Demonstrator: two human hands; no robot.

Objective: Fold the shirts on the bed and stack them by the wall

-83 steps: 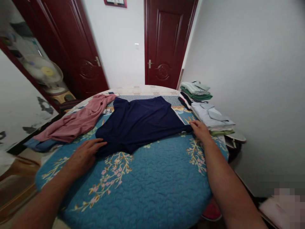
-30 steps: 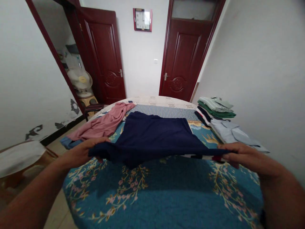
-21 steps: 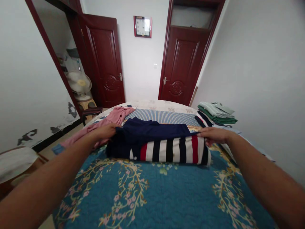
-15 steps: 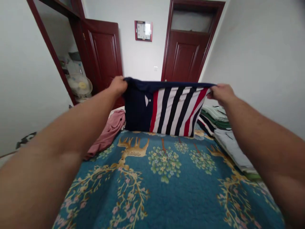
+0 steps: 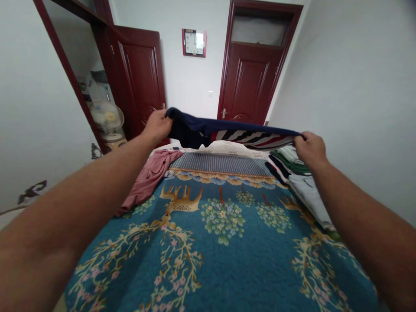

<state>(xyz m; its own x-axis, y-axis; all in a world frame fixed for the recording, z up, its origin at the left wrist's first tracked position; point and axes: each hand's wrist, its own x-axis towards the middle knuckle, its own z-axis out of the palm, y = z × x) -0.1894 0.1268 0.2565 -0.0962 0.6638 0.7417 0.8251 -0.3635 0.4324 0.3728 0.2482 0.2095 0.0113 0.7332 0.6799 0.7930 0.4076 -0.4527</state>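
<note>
A navy garment with white, black and red stripes (image 5: 240,125) is stretched between my two hands, above the far part of the bed. My left hand (image 5: 158,125) is closed on its navy end. The striped end is pinched in my right hand (image 5: 310,149). The cloth is tilted up, so only a narrow band of it shows. Under it lies a blue patterned bedspread (image 5: 253,260) with deer and trees.
A pink garment (image 5: 146,182) lies crumpled at the bed's left. Folded clothes (image 5: 305,184) are stacked along the right side. Beyond are a fan (image 5: 108,117), two dark red doors and a wall clock (image 5: 194,43).
The garment's hanging lower part has swung up and away, uncovering the striped far band of the bedspread. My right hand has moved slightly right and down.
</note>
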